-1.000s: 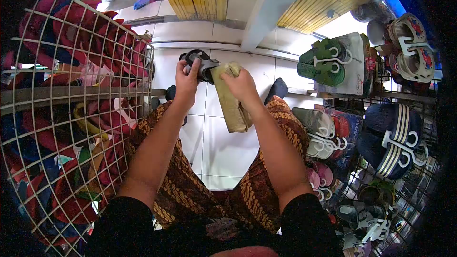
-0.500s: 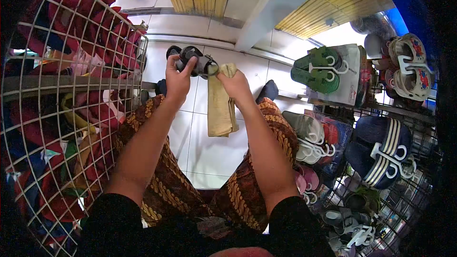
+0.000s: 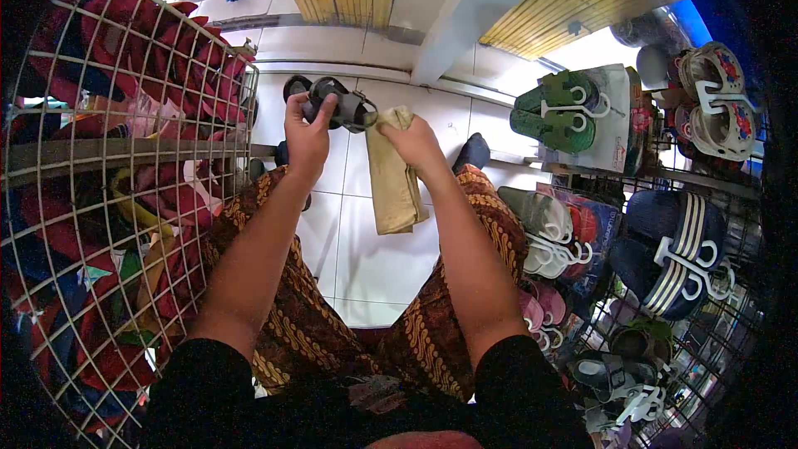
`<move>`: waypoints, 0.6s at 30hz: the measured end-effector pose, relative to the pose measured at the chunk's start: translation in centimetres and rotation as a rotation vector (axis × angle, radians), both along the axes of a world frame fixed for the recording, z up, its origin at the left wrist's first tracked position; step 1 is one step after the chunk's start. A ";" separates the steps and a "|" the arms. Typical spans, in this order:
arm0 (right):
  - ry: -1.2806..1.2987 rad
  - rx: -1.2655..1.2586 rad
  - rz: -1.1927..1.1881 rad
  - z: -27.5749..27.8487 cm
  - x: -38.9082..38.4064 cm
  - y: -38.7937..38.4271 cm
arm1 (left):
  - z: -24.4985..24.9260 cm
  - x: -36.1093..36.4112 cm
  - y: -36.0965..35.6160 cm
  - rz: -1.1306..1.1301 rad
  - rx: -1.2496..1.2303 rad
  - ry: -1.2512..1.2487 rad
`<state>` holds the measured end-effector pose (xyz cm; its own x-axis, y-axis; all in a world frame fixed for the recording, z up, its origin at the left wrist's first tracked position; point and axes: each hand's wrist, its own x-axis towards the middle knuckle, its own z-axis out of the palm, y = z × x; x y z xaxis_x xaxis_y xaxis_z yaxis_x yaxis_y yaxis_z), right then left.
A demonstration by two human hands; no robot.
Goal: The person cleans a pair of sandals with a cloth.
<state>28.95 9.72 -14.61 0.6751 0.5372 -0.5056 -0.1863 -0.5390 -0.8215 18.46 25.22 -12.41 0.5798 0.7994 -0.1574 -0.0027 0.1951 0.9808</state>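
My left hand [image 3: 307,138] is closed around a pair of black and grey strapped sandals [image 3: 356,110], held above the floor with the thumb on top. In my right hand [image 3: 415,146] a folded beige cloth [image 3: 393,193] is gripped near its top, and its long end hangs down. The bunched top of the cloth meets the strap end of the nearer sandal. Parts of the sandals are hidden behind my left fingers.
A white wire grid [image 3: 179,125] with red and coloured goods behind it stands on the left. On the right hang green sandals [image 3: 553,129], striped navy slides [image 3: 673,254] and patterned clogs [image 3: 721,116] on white hangers. White floor tiles [image 3: 357,266] lie between my knees.
The view has shifted slightly. The cloth's hanging end has swung a little to the right, and the sandals have turned slightly in my left hand.
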 end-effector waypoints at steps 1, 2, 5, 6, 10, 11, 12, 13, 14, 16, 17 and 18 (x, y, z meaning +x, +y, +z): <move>-0.005 0.001 -0.022 0.0 -0.2 0.0 | 0.2 -0.1 -0.2 0.005 -0.033 0.020; -0.011 0.004 -0.042 0.1 -0.3 0.0 | 0.5 -0.1 -0.3 0.012 -0.064 0.039; 0.083 0.061 -0.037 -0.8 -0.6 0.1 | -1.3 -0.5 -0.6 -0.008 -0.215 0.089; -0.003 -0.031 -0.024 -0.2 -0.6 0.2 | -1.3 -0.4 -0.5 0.002 -0.181 0.082; -0.072 -0.068 -0.029 -0.8 -0.5 0.2 | -1.1 -0.3 -0.6 -0.037 -0.054 0.110; -0.021 0.007 -0.044 -1.8 -0.6 0.2 | -1.0 -0.4 -0.8 -0.066 -0.023 0.132; 0.007 0.010 -0.059 -1.2 -0.6 0.2 | -0.7 -0.4 -0.9 -0.033 -0.109 0.144; -0.076 -0.071 -0.024 0.1 -0.5 0.2 | -0.8 -0.3 -0.8 -0.013 -0.142 0.117; -0.157 -0.154 0.012 1.4 -0.4 0.0 | -1.0 -0.3 -0.6 0.008 -0.178 0.091; -0.210 -0.209 0.043 1.8 -0.3 -0.2 | -1.2 -0.3 -0.2 0.007 -0.138 0.091; -0.182 -0.179 0.038 1.5 -0.4 0.0 | -1.3 -0.4 -0.4 -0.028 -0.103 0.135; -0.156 -0.148 0.034 1.0 -0.4 0.2 | -0.3 -0.5 -0.9 -0.062 -0.068 0.178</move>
<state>28.56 9.90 -13.65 0.7342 0.4887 -0.4713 -0.0429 -0.6594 -0.7506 17.98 24.31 -12.73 0.5861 0.7469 -0.3140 0.1835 0.2551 0.9494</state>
